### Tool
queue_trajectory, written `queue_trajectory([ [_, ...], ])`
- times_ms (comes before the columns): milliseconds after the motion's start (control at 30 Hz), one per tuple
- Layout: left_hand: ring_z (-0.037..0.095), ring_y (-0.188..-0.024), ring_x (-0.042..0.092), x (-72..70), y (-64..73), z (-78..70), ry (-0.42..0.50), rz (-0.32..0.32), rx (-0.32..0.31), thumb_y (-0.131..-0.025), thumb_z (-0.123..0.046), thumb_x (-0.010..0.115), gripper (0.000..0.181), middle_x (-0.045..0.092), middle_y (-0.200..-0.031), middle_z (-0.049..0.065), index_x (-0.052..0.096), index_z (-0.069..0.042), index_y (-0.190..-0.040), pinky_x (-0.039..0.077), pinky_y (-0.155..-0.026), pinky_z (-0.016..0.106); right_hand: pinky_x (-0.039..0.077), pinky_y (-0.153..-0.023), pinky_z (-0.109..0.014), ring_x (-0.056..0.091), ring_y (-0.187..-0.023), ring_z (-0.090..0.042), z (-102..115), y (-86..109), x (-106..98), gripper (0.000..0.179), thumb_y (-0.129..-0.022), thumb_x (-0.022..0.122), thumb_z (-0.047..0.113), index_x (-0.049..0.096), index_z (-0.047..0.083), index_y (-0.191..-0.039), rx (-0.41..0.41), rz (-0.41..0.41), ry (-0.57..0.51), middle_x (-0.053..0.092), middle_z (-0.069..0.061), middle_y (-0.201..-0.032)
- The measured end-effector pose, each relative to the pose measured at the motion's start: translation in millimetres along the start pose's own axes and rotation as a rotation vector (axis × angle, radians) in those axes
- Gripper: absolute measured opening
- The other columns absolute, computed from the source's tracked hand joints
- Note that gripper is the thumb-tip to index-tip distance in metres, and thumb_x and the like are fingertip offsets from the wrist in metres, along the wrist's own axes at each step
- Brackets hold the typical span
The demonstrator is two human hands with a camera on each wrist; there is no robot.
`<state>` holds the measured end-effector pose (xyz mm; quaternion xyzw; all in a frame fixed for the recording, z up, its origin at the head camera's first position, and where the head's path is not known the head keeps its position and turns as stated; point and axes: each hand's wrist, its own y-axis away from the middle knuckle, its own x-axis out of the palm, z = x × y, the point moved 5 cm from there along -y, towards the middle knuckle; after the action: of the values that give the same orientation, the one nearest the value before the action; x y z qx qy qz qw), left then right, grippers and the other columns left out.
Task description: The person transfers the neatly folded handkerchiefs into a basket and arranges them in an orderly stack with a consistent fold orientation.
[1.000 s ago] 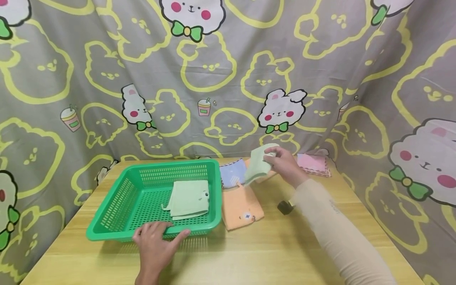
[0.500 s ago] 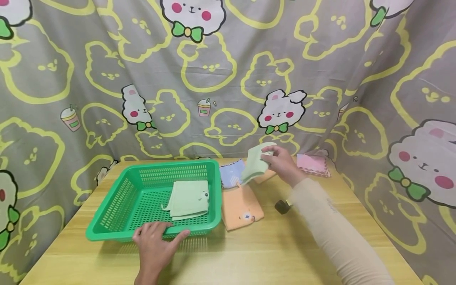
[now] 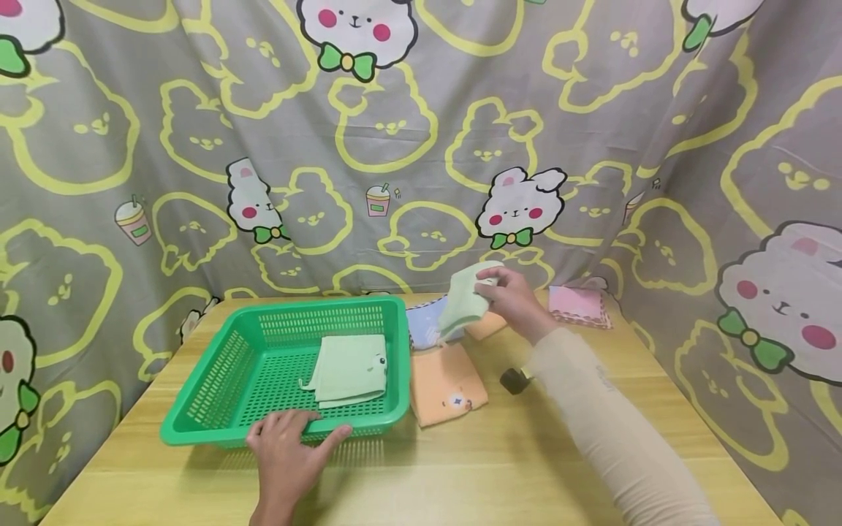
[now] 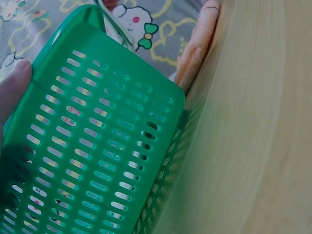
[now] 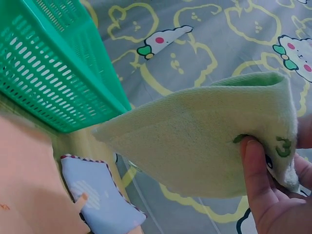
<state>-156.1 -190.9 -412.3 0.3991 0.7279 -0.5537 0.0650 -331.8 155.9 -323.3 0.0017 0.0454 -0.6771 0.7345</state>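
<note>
My right hand pinches a folded pale green towel by one edge, raised over the cloths right of the basket. In the right wrist view, the thumb presses on the embroidered side of this towel, whose fold gapes at the top. My left hand grips the front rim of a green plastic basket, fingers over the rim and thumb outside. Inside the basket lies another folded pale green towel with an embroidered face. Beside the basket, an orange towel lies flat.
A blue cloth with a checked edge lies behind the orange towel, partly covered in view by the held towel. Another orange cloth and a pink cloth lie further right. A patterned curtain hangs behind the wooden table.
My right hand has moved slightly left with the pale green towel, now overlapping more of the blue cloth in view. My left hand stays on the basket rim.
</note>
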Motion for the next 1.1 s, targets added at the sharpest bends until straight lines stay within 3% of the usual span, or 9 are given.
queue_trajectory([
  [267, 0.032, -0.077, 0.053, 0.5, 0.0, 0.2, -0.006, 0.004, 0.002, -0.06, -0.057, 0.083, 0.052, 0.067, -0.075, 0.008, 0.068, -0.009, -0.074, 0.024, -0.082, 0.061, 0.054, -0.071, -0.024, 0.059, -0.074, -0.013, 3.6, 1.1, 6.6, 0.028, -0.094, 0.056, -0.001, 0.05, -0.008, -0.12, -0.014, -0.003, -0.018, 0.049, -0.016, -0.101],
  [567, 0.032, -0.078, 0.054, 1.1, -0.1, 0.7, -0.014, 0.018, -0.011, -0.065, -0.064, 0.077, 0.057, 0.068, -0.076, 0.008, 0.068, -0.009, -0.075, 0.024, -0.083, 0.061, 0.054, -0.073, -0.025, 0.06, -0.077, -0.016, 5.9, -0.5, 13.5, 0.028, -0.094, 0.057, 0.001, 0.051, -0.006, -0.12, -0.011, 0.016, -0.034, 0.051, -0.016, -0.102],
  [1100, 0.031, -0.077, 0.053, 0.1, -0.7, -0.4, -0.011, 0.024, -0.019, -0.066, -0.064, 0.077, 0.054, 0.067, -0.076, 0.007, 0.067, -0.011, -0.074, 0.024, -0.082, 0.062, 0.054, -0.072, -0.024, 0.058, -0.075, -0.014, 11.4, -0.4, 22.9, 0.026, -0.094, 0.057, 0.0, 0.052, -0.006, -0.119, -0.016, 0.007, -0.063, 0.049, -0.014, -0.098],
])
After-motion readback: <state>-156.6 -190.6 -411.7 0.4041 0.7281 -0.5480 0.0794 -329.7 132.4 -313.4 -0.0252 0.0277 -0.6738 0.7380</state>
